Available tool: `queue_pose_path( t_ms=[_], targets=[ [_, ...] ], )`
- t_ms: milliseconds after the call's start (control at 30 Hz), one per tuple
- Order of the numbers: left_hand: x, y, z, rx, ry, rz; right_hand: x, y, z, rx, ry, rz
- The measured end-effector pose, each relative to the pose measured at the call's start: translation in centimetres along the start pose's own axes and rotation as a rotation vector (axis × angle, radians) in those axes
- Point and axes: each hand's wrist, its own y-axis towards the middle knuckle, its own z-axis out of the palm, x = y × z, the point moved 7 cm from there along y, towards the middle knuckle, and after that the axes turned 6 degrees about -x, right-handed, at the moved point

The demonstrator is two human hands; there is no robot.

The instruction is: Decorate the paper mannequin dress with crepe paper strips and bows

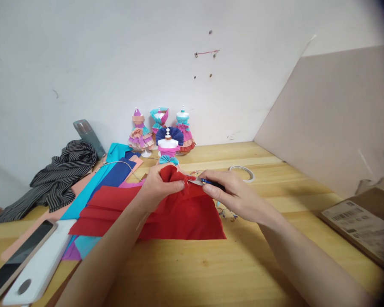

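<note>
A wide sheet of red crepe paper [185,217] lies across the wooden table in front of me. My left hand [163,185] pinches a bunched upper part of it between thumb and fingers. Closed around dark blue handles, my right hand [230,189] holds a pair of scissors [213,184]. Their metal blades point left and meet the gathered red paper beside my left thumb. Just behind my hands stands a small white dress form [168,147] with a dark blue pleated collar and a pink band.
Several dressed miniature forms [141,132] stand by the wall. Left lie coloured paper sheets [99,187], a striped cloth [64,170], a grey bottle [88,136], a phone [22,251] and a white board [41,268]. A tape roll [243,169] and a labelled parcel [358,217] lie right.
</note>
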Motion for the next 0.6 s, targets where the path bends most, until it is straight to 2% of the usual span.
queue_pose_path(
  t_ms=[600],
  targets=[
    [0.3,-0.01,-0.2,-0.022,-0.008,-0.034,-0.47,0.06,0.74,-0.003,0.146,0.022]
  ],
)
